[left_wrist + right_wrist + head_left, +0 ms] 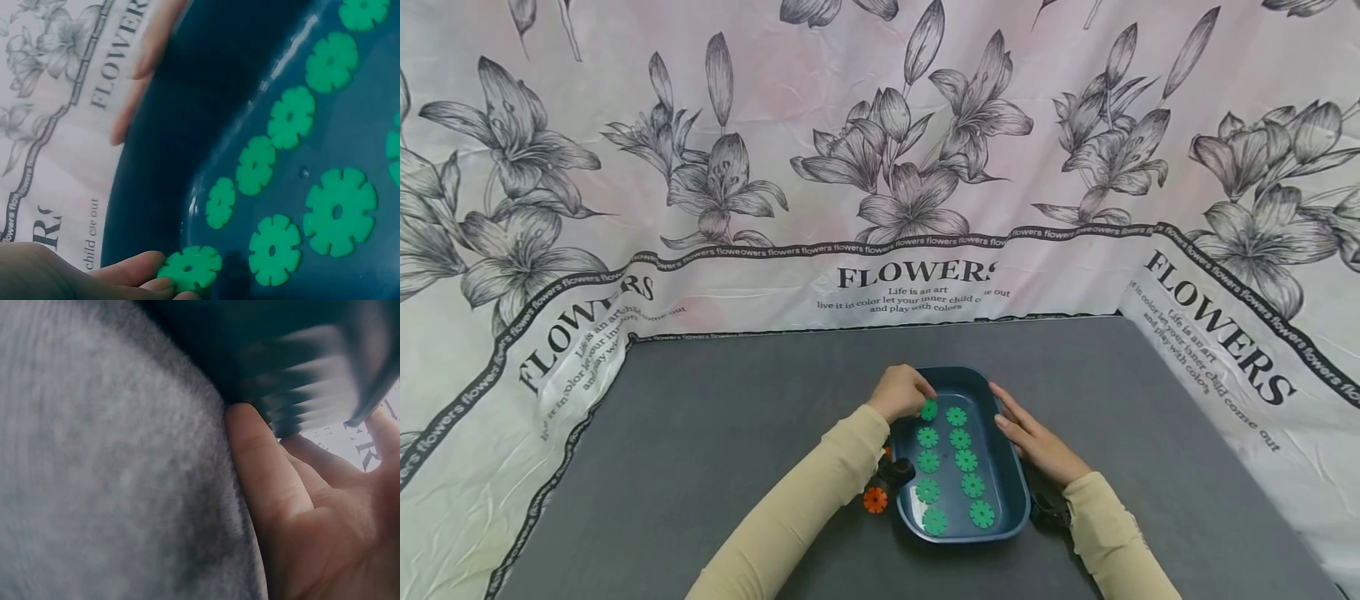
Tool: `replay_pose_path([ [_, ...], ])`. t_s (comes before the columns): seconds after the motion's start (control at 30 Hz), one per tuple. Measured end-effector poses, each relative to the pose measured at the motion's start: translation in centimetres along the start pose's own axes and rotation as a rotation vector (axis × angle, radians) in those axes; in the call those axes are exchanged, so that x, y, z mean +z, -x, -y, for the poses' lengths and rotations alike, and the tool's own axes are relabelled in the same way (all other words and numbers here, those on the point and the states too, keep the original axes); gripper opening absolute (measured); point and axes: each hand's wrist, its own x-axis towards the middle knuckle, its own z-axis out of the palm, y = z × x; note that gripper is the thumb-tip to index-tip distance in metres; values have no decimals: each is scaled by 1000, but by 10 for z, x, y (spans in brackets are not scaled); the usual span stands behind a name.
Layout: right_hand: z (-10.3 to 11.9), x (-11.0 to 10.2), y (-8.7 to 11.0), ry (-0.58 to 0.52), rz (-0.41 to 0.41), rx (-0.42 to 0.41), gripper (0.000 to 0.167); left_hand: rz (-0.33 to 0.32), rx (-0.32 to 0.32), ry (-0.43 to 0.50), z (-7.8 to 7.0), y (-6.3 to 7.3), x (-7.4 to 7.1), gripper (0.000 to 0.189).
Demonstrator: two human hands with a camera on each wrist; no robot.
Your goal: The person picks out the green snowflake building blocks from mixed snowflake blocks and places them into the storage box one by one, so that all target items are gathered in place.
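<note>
At the far left corner of a dark blue rectangular tray [945,533], my left hand [898,393] pinches a green notched building disc [194,265] between thumb and fingers. More green discs [972,485] lie flat on the tray floor in two lengthwise rows. My right hand [1043,446] rests against the tray's right side with its fingers extended. In the right wrist view, the right fingers [262,462] touch the outer wall low down, near the table, and the thumb lies close to the rim.
Left of the tray, by my left forearm, sit an orange notched disc [876,500] and a black object [898,472] of unclear kind. Something dark [1051,510] lies near my right wrist. The grey tabletop [737,392] meets a flower-printed curtain [760,292] at the back and sides.
</note>
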Motion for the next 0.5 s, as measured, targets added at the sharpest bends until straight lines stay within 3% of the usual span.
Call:
replay_pose_path([
  [0.5, -2, 0, -2, 7, 8, -16, 58, -2, 49, -164, -5, -2, 9, 24],
])
